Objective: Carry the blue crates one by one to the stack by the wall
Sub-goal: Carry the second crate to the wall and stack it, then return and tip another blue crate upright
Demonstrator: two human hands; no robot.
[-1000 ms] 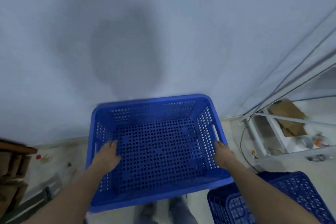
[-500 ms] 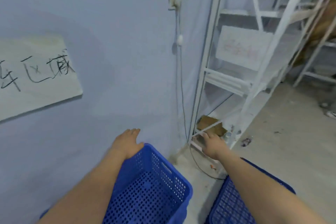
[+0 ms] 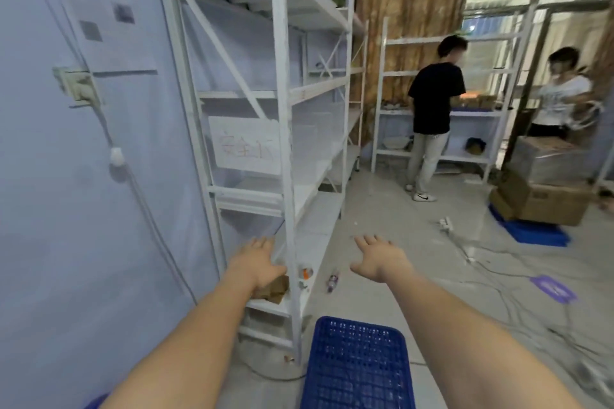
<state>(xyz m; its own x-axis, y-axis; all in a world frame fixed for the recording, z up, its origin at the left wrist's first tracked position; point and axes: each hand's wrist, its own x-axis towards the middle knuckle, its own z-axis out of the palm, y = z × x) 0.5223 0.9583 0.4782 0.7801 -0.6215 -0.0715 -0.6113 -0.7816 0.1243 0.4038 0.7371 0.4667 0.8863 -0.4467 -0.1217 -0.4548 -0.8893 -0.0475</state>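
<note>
A perforated blue crate [image 3: 357, 365] sits on the floor between my forearms, at the bottom centre of the head view. A sliver of another blue crate [image 3: 96, 401] shows at the bottom left corner, under my left arm beside the wall. My left hand [image 3: 257, 262] is raised in front of the white shelf's post, fingers apart, holding nothing. My right hand [image 3: 382, 259] hovers over the floor, also spread and holding nothing. Neither hand touches a crate.
A white metal shelving rack [image 3: 285, 129] stands along the wall on the left. Cables [image 3: 498, 279] trail across the floor at right. Two people [image 3: 432, 109] stand by a far shelf. Cardboard boxes [image 3: 545, 196] rest on a blue pallet [image 3: 531, 232].
Both hands have let go of the blue crate they held by the wall. The view has swung right, away from the wall towards the room, with my hands now free.
</note>
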